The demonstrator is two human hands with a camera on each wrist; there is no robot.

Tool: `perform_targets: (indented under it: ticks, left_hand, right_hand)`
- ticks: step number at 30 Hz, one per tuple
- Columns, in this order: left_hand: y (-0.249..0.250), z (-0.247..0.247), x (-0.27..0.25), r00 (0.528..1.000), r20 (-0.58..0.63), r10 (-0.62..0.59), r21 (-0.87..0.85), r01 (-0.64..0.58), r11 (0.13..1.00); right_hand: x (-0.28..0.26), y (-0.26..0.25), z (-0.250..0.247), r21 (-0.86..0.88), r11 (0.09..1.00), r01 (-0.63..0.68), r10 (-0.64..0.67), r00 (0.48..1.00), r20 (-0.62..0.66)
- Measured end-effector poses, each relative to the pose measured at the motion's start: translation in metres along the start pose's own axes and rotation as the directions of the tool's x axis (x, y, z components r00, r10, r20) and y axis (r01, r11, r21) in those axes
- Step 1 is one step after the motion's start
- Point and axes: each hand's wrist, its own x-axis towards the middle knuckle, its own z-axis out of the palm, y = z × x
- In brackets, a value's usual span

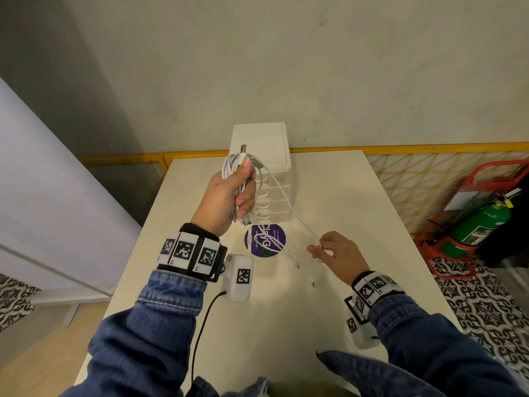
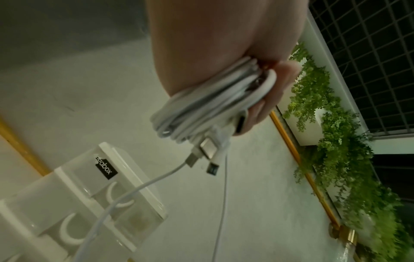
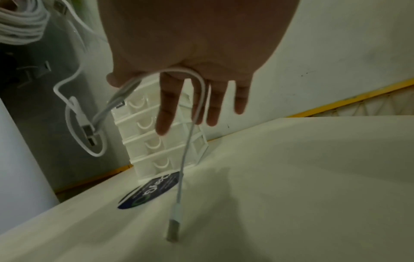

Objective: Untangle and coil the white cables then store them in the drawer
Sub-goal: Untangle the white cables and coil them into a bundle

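My left hand (image 1: 242, 193) is raised above the table and grips a coiled bundle of white cables (image 1: 231, 170), with USB plugs sticking out at both ends. In the left wrist view the bundle (image 2: 201, 109) fills the curled fingers (image 2: 277, 95). A loose white cable (image 1: 286, 200) runs from the bundle down to my right hand (image 1: 318, 244), low over the table. There the cable (image 3: 190, 141) hangs over the index finger, the fingers are straight, and its plug (image 3: 172, 232) touches the tabletop. A white drawer unit (image 1: 276, 179) stands behind the bundle, all its drawers closed.
A round purple sticker (image 1: 266, 239) lies on the white table (image 1: 357, 196) in front of the drawer unit. More cable ends (image 1: 297, 265) rest near the right hand. A green fire extinguisher (image 1: 481, 224) stands on the floor at right, beyond a yellow mesh fence.
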Motion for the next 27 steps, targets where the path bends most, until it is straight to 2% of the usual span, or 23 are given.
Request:
perform_targets:
  ticks: [2, 4, 6, 8, 10, 12, 13, 15, 17, 18, 19, 22, 25, 27]
  left_hand:
    - [0.0, -0.001, -0.001, 1.0, -0.016, 0.004, 0.019, -0.004, 1.0]
    - [0.001, -0.001, -0.002, 1.0, -0.01, -0.02, 0.063, 0.02, 0.998]
    - [0.001, 0.001, -0.002, 0.997, 0.03, -0.074, 0.105, 0.07, 0.992]
    - [-0.001, 0.007, -0.003, 0.986, 0.1, -0.135, 0.132, 0.121, 0.984]
    - [-0.002, 0.016, -0.004, 0.968, 0.175, -0.182, 0.147, 0.157, 0.977]
    - [-0.003, 0.026, -0.005, 0.952, 0.233, -0.2, 0.142, 0.17, 0.975]
    - [-0.003, 0.03, -0.005, 0.946, 0.257, -0.198, 0.133, 0.168, 0.977]
    - [0.001, 0.034, -0.006, 0.943, 0.285, -0.174, 0.113, 0.148, 0.983]
    - [0.007, 0.032, -0.005, 0.95, 0.286, -0.122, 0.061, 0.109, 0.992]
    - [0.01, 0.028, -0.005, 0.957, 0.275, -0.094, 0.025, 0.091, 0.996]
    - [0.012, 0.024, -0.004, 0.965, 0.252, -0.076, -0.002, 0.079, 0.997]
    - [0.011, 0.012, -0.005, 0.988, 0.145, -0.061, -0.045, 0.068, 0.997]
    - [0.004, 0.007, -0.005, 0.995, 0.085, -0.055, -0.085, 0.062, 0.994]
    - [0.0, 0.006, -0.004, 0.998, 0.058, -0.04, -0.067, 0.043, 0.997]
  right_hand:
    - [-0.001, 0.008, 0.001, -0.087, 0.991, -0.097, 0.106, 0.989, 0.104]
    - [-0.001, 0.008, -0.001, -0.114, 0.974, -0.198, 0.217, 0.956, 0.199]
    - [0.003, -0.003, -0.005, -0.114, 0.969, -0.219, 0.236, 0.955, 0.18]
    - [0.008, -0.024, -0.013, -0.022, 0.993, -0.119, 0.12, 0.99, 0.076]
    - [0.012, -0.052, -0.021, 0.156, 0.987, 0.036, -0.033, 0.999, -0.021]
    - [0.015, -0.075, -0.023, 0.343, 0.932, 0.117, -0.117, 0.993, -0.021]
    - [0.017, -0.081, -0.02, 0.402, 0.91, 0.103, -0.13, 0.991, 0.04]
    - [0.018, -0.08, -0.006, 0.415, 0.91, 0.011, -0.116, 0.966, 0.23]
    - [0.016, -0.066, 0.011, 0.313, 0.943, -0.112, -0.031, 0.908, 0.417]
    - [0.013, -0.058, 0.017, 0.258, 0.957, -0.135, 0.0, 0.887, 0.463]
    - [0.01, -0.048, 0.02, 0.233, 0.962, -0.146, 0.022, 0.885, 0.465]
    - [0.001, -0.025, 0.022, 0.29, 0.945, -0.153, 0.042, 0.934, 0.355]
    - [-0.003, -0.021, 0.018, 0.442, 0.856, -0.267, 0.159, 0.951, 0.266]
    - [-0.003, -0.018, 0.017, 0.484, 0.836, -0.257, 0.19, 0.964, 0.184]
